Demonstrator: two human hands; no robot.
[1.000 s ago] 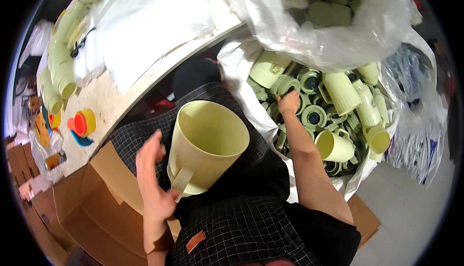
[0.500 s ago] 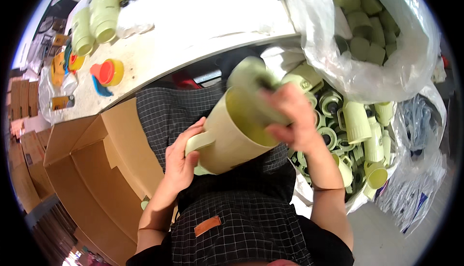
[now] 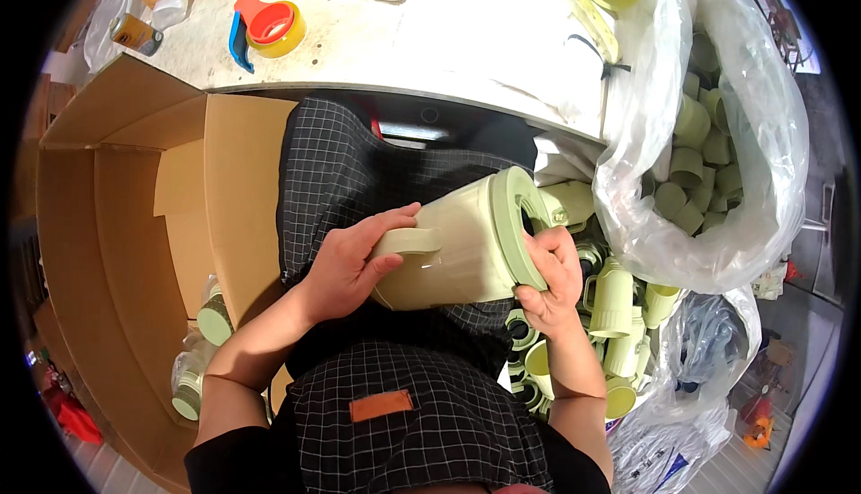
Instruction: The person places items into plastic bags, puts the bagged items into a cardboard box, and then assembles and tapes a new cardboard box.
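Note:
A large pale green mug lies on its side over my lap, its mouth toward the right. My left hand is wrapped round its lower end beside the handle. A green ring-shaped lid with a dark opening sits at the mug's mouth. My right hand grips that lid, fingers at the opening and thumb at the rim. Whether the lid is fully seated, I cannot tell. Close to my right hand is a pile of green mugs and lids.
An open cardboard box at my left holds plastic-wrapped green containers. A clear plastic bag of green cups stands at the right. On the white table lie a yellow tape roll and a small can.
The lid, held above the mug's open mouth before, is now against it. The mug has tipped further onto its side. My view has shifted, bringing more of the box in.

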